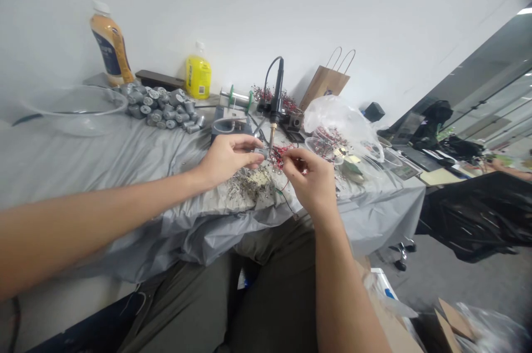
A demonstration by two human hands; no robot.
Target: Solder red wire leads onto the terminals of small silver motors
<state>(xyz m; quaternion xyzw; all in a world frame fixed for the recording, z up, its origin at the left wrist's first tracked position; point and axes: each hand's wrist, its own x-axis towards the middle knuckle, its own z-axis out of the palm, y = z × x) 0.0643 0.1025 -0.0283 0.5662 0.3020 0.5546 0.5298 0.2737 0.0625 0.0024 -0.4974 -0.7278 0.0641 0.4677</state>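
Observation:
My left hand [226,160] pinches a small grey cylindrical motor [261,152] between thumb and fingers. Its end faces the tip of a soldering iron [274,106], which is clamped upright, tip down. Whether tip and motor touch, I cannot tell. Just right of the tip, my right hand [310,175] is closed in a pinch; whatever it grips is too small to make out. Red wires [279,158] lie in a tangle by its fingertips. Beneath both hands is a scatter of tiny metallic bits [249,187].
Many grey motors [162,106] are heaped at the left beside a clear plastic bowl [75,112]. A solder spool [238,99], a yellow bottle [198,73] and an orange bottle [110,48] stand behind. A paper bag [326,84] and plastic bag [341,123] are at right.

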